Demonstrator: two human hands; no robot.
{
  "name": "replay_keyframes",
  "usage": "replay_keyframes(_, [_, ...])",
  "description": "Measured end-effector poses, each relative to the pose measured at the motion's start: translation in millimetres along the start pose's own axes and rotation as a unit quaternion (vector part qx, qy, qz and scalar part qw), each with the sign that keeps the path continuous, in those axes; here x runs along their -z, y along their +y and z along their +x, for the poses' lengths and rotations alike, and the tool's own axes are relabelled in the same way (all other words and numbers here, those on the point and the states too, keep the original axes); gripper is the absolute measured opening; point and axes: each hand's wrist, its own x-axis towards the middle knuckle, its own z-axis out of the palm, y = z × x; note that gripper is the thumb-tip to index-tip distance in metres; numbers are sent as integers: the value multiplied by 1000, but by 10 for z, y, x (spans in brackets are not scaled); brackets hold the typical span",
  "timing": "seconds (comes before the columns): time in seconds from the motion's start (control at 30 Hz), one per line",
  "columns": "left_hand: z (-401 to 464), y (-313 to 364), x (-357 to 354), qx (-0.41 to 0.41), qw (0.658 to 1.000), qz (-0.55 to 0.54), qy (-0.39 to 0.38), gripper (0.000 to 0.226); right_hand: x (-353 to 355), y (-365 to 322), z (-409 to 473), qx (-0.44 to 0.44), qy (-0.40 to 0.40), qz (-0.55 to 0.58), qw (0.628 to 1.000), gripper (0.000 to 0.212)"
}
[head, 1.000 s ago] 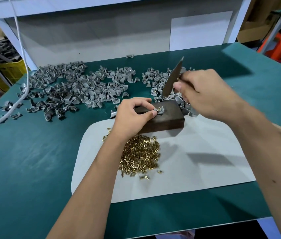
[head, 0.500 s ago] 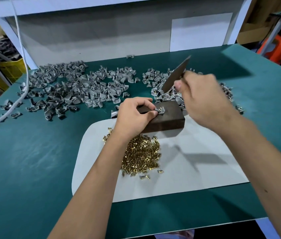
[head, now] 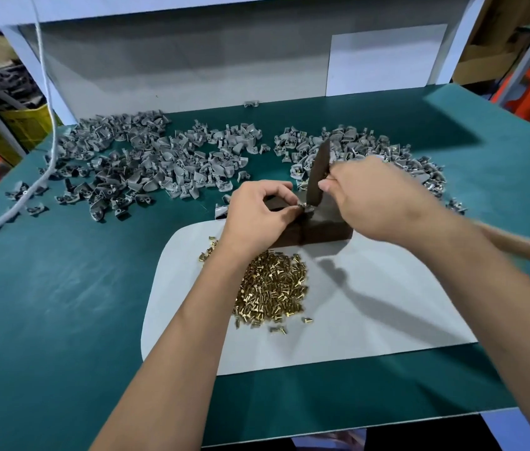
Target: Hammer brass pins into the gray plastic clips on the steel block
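Where half a second ago it was raised, the hammer head (head: 319,177) gripped in the right hand (head: 376,198) seemingly meets the clip (head: 302,207) pinched by left hand (head: 257,216) fingers on the steel block (head: 325,227) mid-surface.

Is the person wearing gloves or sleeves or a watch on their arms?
No. Both the left hand and the right hand are bare, with no gloves. The forearms are uncovered as far as the picture shows, with no sleeve, watch, bracelet or ring to be seen. The right hand is slightly blurred.
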Motion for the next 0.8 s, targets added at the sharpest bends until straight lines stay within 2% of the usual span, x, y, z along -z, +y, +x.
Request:
replay_keyframes(0.1, [1,-2,5,-2,1000,0,-1,16,31,29,5,-13,117,52,992,26])
replay_keyframes(0.13, [1,-1,5,-3,1000,0,1,16,0,-3,-11,-19,128,76,989,25])
replay_keyframes(0.23, [-8,9,3,2,1000,-7,5,19,-127,-89,-51,-31,18,52,998,25])
replay_keyframes(0.3, [-6,14,1,6,1000,-3,1,16,-40,-45,-11,-28,-9,10,1000,28])
replay_keyframes(0.33, [-6,12,2,9,1000,-1,-1,13,21,-15,12,-24,6,3,1000,29])
replay_keyframes(0.43, [-6,7,4,11,1000,-1,-3,10,47,1,-1,-32,145,71,986,27])
replay_keyframes(0.47, [-5,8,5,10,1000,-3,0,11,4,-40,-18,-33,143,85,986,25])
replay_keyframes(0.57, [-15,30,11,10,1000,-8,2,15,-108,-109,-44,-31,8,44,998,22])
replay_keyframes(0.6, [-18,36,13,12,1000,-5,-1,13,-74,-73,-18,-26,-6,25,999,25])
replay_keyframes(0.67, [-17,34,19,17,1000,2,-3,10,27,-5,36,-19,23,0,1000,29])
replay_keyframes(0.73, [-15,29,21,20,1000,3,-4,7,30,13,28,-34,120,53,991,26])
replay_keyframes(0.77, [-13,27,22,19,1000,2,-2,7,5,-22,16,-42,131,72,988,24])
replay_keyframes(0.8, [-9,24,23,18,1000,1,-1,8,-50,-58,13,-39,98,62,993,23])
